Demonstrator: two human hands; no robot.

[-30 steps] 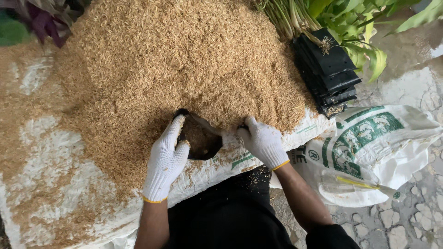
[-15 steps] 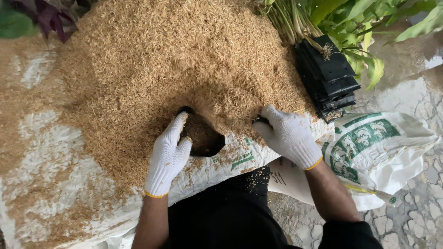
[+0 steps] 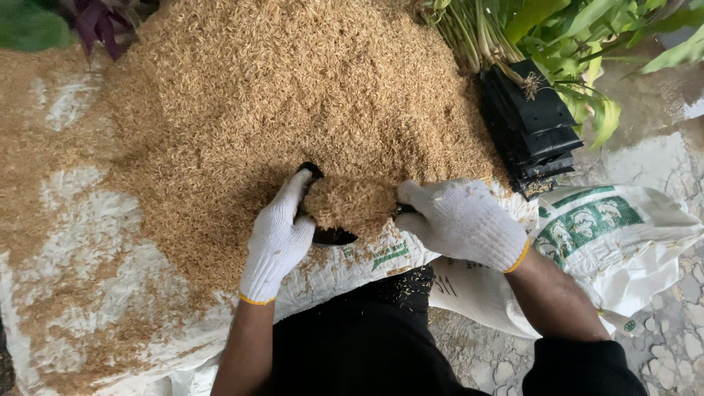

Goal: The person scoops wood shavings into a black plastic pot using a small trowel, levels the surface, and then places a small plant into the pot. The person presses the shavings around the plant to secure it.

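Note:
A small black planting bag (image 3: 331,236) sits at the near edge of a big heap of tan rice husks (image 3: 293,95), and it is heaped full of husks (image 3: 350,204). My left hand (image 3: 277,238), in a white knitted glove, grips the bag's left rim. At the bag's right side, my right hand (image 3: 460,220), also gloved, presses against the husks and the rim. Both hands rest over a white woven sack (image 3: 352,268) spread under the heap.
A stack of empty black planting bags (image 3: 532,132) lies at the right edge of the heap, beside green plants (image 3: 572,29). A white and green printed sack (image 3: 623,227) lies crumpled on the stone paving at right. Purple-leaved plants (image 3: 103,22) grow at top left.
My right hand swung out to the right, then came back with a load of husks. The bag, nearly empty before, now brims with husks. My left hand kept its hold.

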